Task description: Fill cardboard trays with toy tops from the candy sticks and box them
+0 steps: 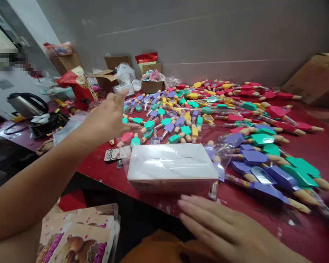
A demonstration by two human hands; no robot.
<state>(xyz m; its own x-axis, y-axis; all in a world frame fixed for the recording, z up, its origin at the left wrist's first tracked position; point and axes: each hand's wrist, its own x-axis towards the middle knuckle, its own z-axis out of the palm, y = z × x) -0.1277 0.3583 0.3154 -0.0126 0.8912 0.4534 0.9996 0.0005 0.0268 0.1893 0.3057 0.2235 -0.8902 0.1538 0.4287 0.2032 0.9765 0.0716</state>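
Note:
A white box in loose clear plastic film sits near the front edge of the red-covered table. My left hand is raised beyond the box's left side, its fingers apart and nothing in them. Stretched out flat just in front of the box's right end is my right hand, also holding nothing. Around the box lie many small coloured plastic pieces with tan ends, such as a purple one and a green one; several are in clear wrap. A phone with a cartoon cat case lies left of the box.
Printed bear packages are stacked below the table edge at left. An electric kettle stands at far left. Open cardboard boxes and a red bag line the back, and a large carton leans at far right.

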